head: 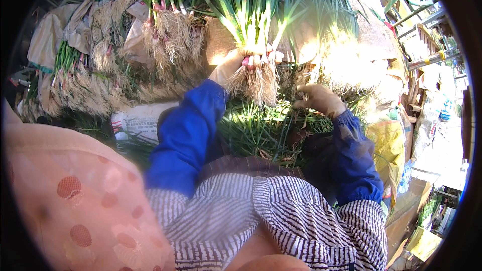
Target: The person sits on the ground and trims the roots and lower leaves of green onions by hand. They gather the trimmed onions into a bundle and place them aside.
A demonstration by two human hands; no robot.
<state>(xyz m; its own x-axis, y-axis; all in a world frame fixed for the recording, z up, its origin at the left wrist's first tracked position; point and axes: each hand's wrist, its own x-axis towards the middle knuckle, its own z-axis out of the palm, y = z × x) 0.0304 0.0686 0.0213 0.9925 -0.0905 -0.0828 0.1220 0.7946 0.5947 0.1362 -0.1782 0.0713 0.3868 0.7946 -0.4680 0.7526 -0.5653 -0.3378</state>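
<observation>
A bunch of spring onions with reddish bulbs and long pale roots stands upright before me, its green leaves pointing away. My left hand, in a pale glove, grips it around the stems just above the bulbs. To the right of the hanging roots is my right hand, also gloved. Its thumb and fingers are curved and apart, with nothing visible between them. Loose green leaves and trimmings lie below both hands, by my lap.
More rooted onion bunches are piled at the upper left, and others lie in glaring sunlight at the right. Sacking shows behind the held bunch. A printed white sack is by my left arm, a yellow bag beyond my right.
</observation>
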